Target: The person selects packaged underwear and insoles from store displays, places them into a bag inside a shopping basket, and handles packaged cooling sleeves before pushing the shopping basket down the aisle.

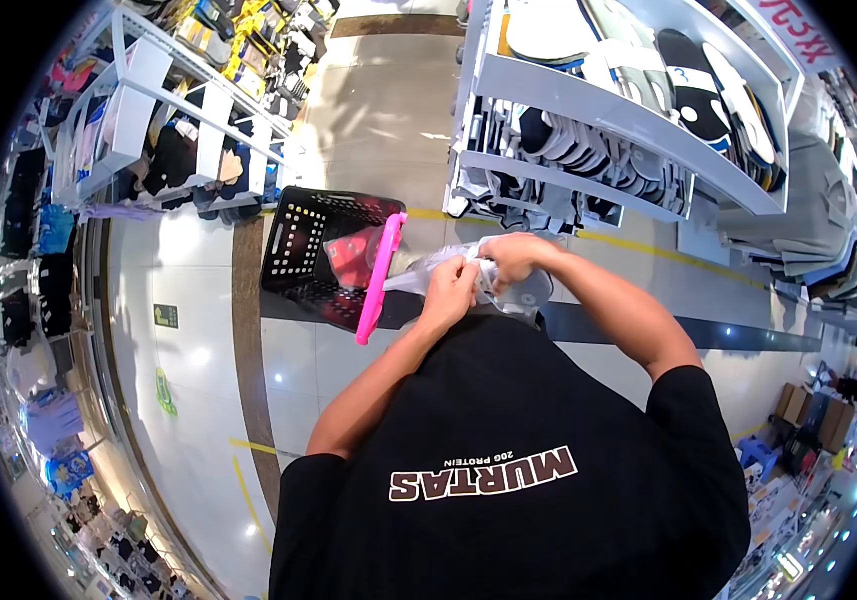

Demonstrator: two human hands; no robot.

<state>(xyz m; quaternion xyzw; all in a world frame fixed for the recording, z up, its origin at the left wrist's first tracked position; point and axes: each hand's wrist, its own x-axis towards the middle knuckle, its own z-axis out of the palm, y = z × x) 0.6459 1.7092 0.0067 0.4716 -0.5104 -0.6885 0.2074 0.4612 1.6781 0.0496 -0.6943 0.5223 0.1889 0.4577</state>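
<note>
In front of my chest, both hands are closed on a crumpled clear plastic bag. My left hand pinches the bag with thumb and fingers. Right beside it, my right hand has its fingers curled down on a whitish, bunched part of the plastic. More see-through plastic with a pale round mark hangs under the right hand. Just left of my hands is a black shopping basket with a bright pink handle. A red package lies inside the basket.
White shelving at the upper right carries insoles and packed goods. Racks of socks or similar items stand at the upper left. A tiled aisle runs between them. Cardboard boxes sit far right.
</note>
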